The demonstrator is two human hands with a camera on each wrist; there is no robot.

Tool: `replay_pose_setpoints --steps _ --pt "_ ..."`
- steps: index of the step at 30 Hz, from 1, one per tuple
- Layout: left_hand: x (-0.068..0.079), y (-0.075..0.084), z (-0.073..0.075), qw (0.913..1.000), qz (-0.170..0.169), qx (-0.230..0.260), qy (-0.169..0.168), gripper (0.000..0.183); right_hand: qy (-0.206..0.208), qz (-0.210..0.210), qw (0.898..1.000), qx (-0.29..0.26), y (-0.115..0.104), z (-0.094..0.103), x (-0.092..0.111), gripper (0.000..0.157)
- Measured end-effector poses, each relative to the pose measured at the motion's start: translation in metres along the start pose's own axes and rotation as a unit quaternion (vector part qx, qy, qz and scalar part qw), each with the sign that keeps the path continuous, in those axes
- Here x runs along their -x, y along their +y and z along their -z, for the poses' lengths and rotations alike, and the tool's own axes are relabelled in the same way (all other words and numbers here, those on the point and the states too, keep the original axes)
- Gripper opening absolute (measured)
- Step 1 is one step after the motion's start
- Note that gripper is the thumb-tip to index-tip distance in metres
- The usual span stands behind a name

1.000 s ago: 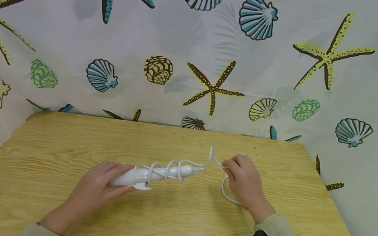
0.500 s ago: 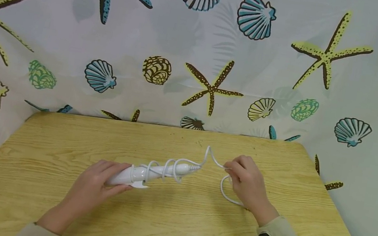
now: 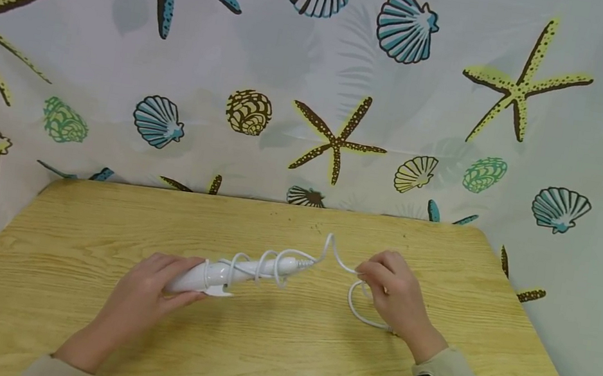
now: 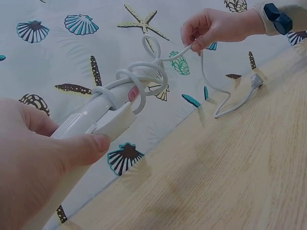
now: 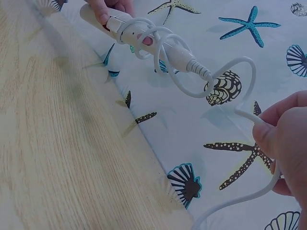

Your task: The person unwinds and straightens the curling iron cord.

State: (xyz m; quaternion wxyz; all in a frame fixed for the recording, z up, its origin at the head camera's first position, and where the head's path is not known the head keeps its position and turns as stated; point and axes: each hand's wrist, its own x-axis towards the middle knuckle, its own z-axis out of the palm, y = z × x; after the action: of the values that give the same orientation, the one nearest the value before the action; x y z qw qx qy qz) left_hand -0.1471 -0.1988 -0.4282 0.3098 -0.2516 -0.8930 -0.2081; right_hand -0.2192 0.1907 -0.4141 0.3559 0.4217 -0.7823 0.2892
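White wand [image 3: 246, 268] sits at seven o'clock in the head view, gripped by the left hand [image 3: 143, 286]; the right hand [image 3: 395, 293], at four, pinches its cord [image 3: 331, 235]. Left wrist view: cord coils round the wand — plug [image 4: 257, 80] at two o'clock. Right wrist view: wand at twelve.

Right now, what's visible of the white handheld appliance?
The white handheld appliance is a slim rod, apparently glossy plastic, with a reddish patch, a lever-like flap and a ribbed collar where its white cord leaves. The cord loops loosely around it. The left hand grips the end opposite the collar, holding it off the table, collar toward the right.
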Motion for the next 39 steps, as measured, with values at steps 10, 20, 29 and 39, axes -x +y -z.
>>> replay_pose_setpoints --steps 10,20,29,39 --pt "0.001 -0.005 -0.003 1.0 0.005 0.002 -0.007 0.053 0.001 0.019 0.999 -0.044 0.002 0.004 0.002 0.007" --pt "0.002 -0.009 -0.004 1.0 -0.002 -0.003 -0.003 0.053 -0.016 0.064 0.995 -0.076 0.001 0.008 0.007 0.021" --pt "0.002 -0.008 -0.003 0.9996 0.02 -0.012 -0.012 0.055 -0.02 0.07 0.99 -0.118 -0.005 0.013 0.006 0.018" --pt "0.002 -0.007 -0.002 0.9998 0.017 -0.011 -0.006 0.055 -0.065 0.077 0.989 -0.109 -0.016 0.004 0.014 0.016"
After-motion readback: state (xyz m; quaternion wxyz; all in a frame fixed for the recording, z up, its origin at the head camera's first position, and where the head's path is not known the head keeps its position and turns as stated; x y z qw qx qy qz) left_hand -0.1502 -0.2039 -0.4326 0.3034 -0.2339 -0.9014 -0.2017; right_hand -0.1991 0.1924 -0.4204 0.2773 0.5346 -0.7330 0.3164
